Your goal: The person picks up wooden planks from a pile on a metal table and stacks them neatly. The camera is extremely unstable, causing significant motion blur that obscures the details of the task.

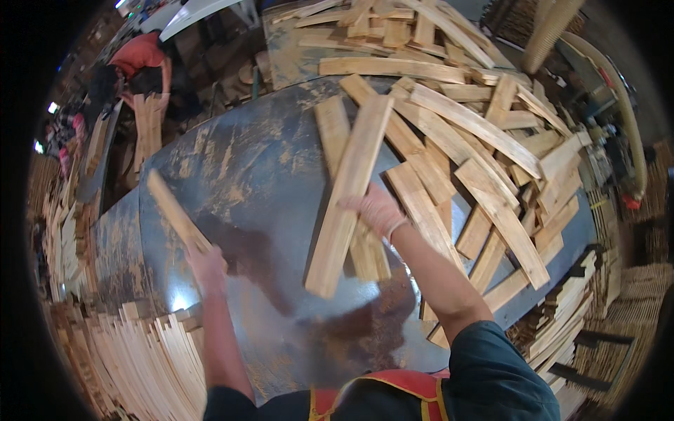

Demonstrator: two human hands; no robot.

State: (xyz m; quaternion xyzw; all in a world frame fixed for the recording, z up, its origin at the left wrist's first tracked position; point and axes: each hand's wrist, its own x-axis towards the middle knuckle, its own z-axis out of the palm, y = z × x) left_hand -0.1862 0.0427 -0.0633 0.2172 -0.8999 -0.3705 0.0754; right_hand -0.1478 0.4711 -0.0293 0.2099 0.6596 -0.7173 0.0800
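My left hand [206, 266] is closed round the near end of a narrow wooden board [175, 209], which points away to the far left above the dark tabletop [246, 175]. In the middle, my right hand [379, 210], in a pale glove, grips a wider wooden plank [349, 196] by its right edge. That plank stands tilted lengthwise away from me and crosses over another board [369, 249] beneath it. Just right of my right hand a heap of loose boards [484, 189] begins.
Behind the table's far edge lies another pile of boards [393, 31]. Stacked strips [140, 351] stand at the near left, more stacks [562, 330] at the near right. A person in a red shirt [140, 56] bends over boards at far left. A ribbed hose [625, 119] hangs at right.
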